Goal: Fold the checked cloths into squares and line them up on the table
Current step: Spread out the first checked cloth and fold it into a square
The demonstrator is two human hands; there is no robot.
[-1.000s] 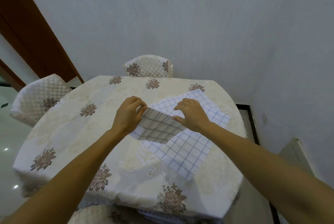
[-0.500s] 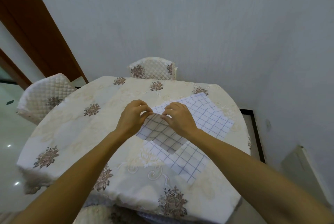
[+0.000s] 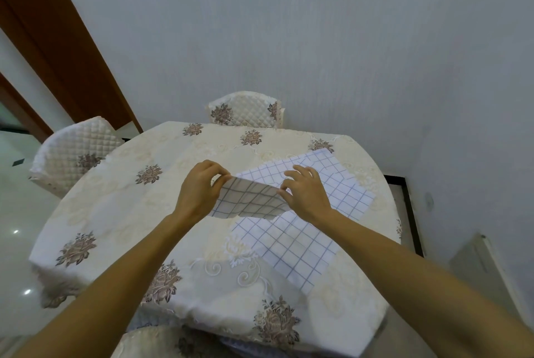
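Head view: checked cloth on the tabletop's right half, one flap raised
Hands: your left hand pinches the raised edge's left corner, your right hand pinches its right end
Open room: left of the cloth

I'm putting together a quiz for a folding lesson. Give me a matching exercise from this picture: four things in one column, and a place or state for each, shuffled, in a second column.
Things
1. left hand
2. right hand
3. checked cloth
4. far chair

Places or states
A. stands behind the far edge of the table
B. pinches the right end of the lifted part
C. one part lifted, the rest flat on the table
D. pinches the left end of the lifted part

Pairs: 1-D, 2-B, 3-C, 4-A
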